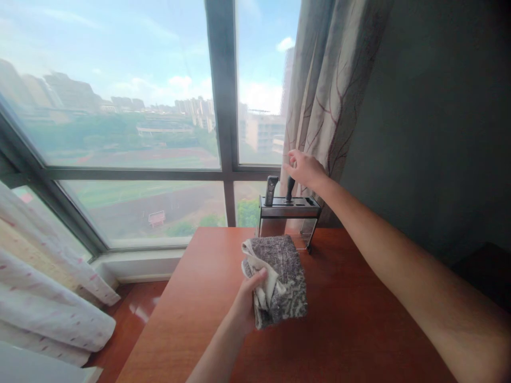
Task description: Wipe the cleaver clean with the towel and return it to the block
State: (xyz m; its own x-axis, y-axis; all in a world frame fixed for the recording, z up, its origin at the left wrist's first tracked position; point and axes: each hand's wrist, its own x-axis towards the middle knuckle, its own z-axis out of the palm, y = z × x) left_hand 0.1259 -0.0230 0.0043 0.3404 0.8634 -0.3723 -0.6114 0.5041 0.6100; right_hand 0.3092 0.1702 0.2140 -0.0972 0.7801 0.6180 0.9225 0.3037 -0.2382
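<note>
While our left hand [245, 300] is closed on the cloth [279, 279], bunching its near edge between thumb and fingers, the rest of it lies on the table [191, 319] just beyond the knuckles. We judge the cloth light, soft and limp: it folds wherever we pinch it, will not slip, and can be taken anywhere along its edge, though a gathered handful holds it better than a corner.

Ahead of that hand, at the table's far edge, stands the rack [288, 213], a metal box on thin legs with two handles standing up from its top. The grey handle [271, 190] is free. The black handle [289, 188] sits directly under our right hand [305, 169], whose fingers are curled loosely with the tips near together; whether they touch the handle we cannot tell. We judge these handles stiff and smooth, likely with blades hidden in the slots, so the handle is the only safe place to grip, lifting straight up. Just beyond the right hand hangs the curtain [331, 90].
</note>
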